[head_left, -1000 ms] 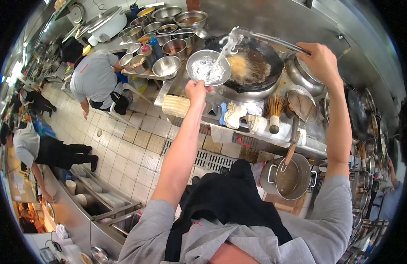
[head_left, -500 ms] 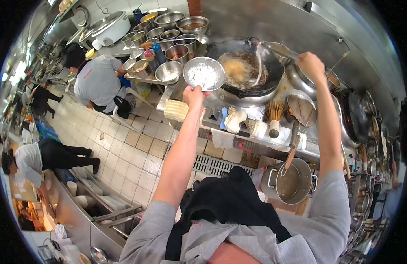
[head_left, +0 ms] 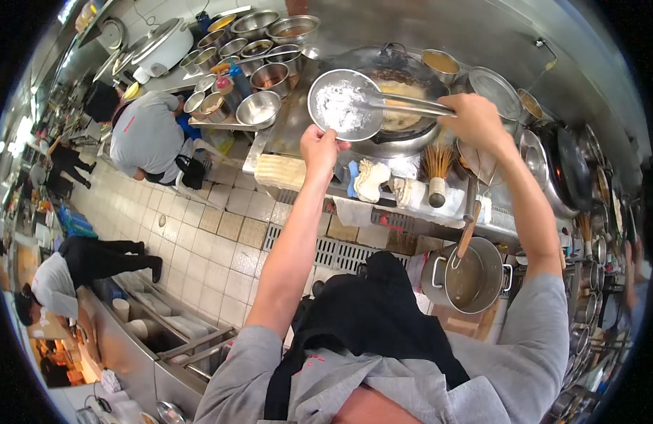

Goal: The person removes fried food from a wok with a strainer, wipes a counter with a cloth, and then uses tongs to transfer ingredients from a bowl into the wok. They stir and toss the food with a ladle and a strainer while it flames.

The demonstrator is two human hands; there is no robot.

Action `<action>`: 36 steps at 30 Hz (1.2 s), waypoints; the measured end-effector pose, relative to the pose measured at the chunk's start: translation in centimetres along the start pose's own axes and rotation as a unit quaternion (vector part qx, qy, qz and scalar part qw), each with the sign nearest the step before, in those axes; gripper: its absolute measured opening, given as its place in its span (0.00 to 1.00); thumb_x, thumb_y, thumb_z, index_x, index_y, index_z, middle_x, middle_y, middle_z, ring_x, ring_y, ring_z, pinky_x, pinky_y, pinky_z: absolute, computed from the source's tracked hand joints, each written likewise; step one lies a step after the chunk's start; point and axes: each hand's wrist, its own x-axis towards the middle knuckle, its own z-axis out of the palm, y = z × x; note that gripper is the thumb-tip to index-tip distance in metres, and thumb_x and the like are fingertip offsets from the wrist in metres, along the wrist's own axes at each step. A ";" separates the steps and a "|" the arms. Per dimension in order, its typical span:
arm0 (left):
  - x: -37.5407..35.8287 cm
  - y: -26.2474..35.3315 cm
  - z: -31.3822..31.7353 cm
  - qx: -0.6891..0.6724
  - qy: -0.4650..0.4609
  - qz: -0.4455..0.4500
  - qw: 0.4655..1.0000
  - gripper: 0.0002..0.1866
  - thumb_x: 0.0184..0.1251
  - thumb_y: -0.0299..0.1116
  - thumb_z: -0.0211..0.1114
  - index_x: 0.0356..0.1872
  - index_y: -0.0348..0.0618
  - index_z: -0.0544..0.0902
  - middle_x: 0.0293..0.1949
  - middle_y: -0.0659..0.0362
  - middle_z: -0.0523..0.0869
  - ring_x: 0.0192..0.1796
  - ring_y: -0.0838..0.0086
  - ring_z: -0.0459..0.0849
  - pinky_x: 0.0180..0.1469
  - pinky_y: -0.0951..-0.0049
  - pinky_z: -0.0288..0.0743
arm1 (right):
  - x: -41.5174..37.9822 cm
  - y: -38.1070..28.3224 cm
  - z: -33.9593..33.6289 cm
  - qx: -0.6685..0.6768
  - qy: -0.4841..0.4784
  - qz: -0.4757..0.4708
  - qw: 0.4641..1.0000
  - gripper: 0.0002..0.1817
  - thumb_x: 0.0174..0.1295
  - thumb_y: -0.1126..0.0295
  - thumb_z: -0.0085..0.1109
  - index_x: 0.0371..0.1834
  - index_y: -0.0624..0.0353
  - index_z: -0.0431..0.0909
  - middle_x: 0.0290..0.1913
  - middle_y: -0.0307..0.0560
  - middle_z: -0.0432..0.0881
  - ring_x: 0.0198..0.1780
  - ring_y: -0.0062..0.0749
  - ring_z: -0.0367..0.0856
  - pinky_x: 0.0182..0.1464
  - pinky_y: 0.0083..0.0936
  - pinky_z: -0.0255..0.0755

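My left hand (head_left: 322, 152) grips the near rim of a round metal bowl (head_left: 318, 126), thumb on top. White powder (head_left: 343, 104) covers much of the bowl's inside. My right hand (head_left: 475, 121) is closed around the long metal handle of a ladle (head_left: 415, 104). The ladle reaches left to the bowl, and its head is blurred at the powder's right side. Behind both stands a large dark wok (head_left: 434, 81) on the stove, with bubbling, pale-yellow contents (head_left: 404, 92). The bowl and the ladle hide part of the wok.
Steel bowls (head_left: 258, 109) and squeeze bottles (head_left: 238, 79) crowd the left counter. A bamboo brush (head_left: 437, 177), folded cloths (head_left: 371, 180) and a strainer (head_left: 473, 159) lie along the stove's front. A pot (head_left: 473, 279) stands below right. Co-workers (head_left: 146, 131) are at the left.
My right hand has come left and lower with the ladle, from above the wok to the bowl. The bowl has shifted slightly right and up in view.
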 end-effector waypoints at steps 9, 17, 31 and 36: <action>2.4 -2.0 -0.9 -0.003 0.024 -0.038 0.999 0.01 0.57 0.20 0.53 0.28 0.32 0.71 0.25 0.51 0.79 0.19 0.69 0.80 0.21 0.74 0.77 | 0.3 1.6 -3.3 -0.001 0.093 0.038 0.995 0.15 0.54 0.61 0.59 0.45 0.49 0.82 0.31 0.50 0.83 0.36 0.46 0.82 0.41 0.36 0.74; 2.9 -2.3 -2.8 0.015 0.051 -0.049 0.997 0.05 0.57 0.19 0.52 0.35 0.30 0.73 0.33 0.48 0.81 0.26 0.67 0.82 0.28 0.73 0.80 | 5.8 2.6 -3.0 -0.013 0.081 0.137 0.987 0.15 0.53 0.58 0.56 0.39 0.54 0.83 0.36 0.51 0.83 0.40 0.48 0.82 0.44 0.38 0.74; 0.9 -1.5 -2.8 -0.039 0.036 -0.042 0.998 0.01 0.57 0.20 0.54 0.29 0.32 0.71 0.26 0.52 0.79 0.21 0.69 0.81 0.23 0.74 0.78 | 3.5 -0.6 -0.9 0.018 -0.017 0.048 0.999 0.19 0.52 0.59 0.60 0.48 0.50 0.81 0.40 0.53 0.82 0.43 0.47 0.80 0.47 0.38 0.73; 0.8 -2.3 -1.4 0.001 0.016 -0.015 1.000 0.02 0.57 0.20 0.55 0.28 0.33 0.71 0.25 0.53 0.78 0.21 0.70 0.81 0.22 0.75 0.78 | 1.2 -2.0 0.8 -0.003 -0.068 -0.002 0.998 0.18 0.51 0.60 0.60 0.46 0.49 0.81 0.39 0.52 0.83 0.43 0.46 0.81 0.47 0.38 0.73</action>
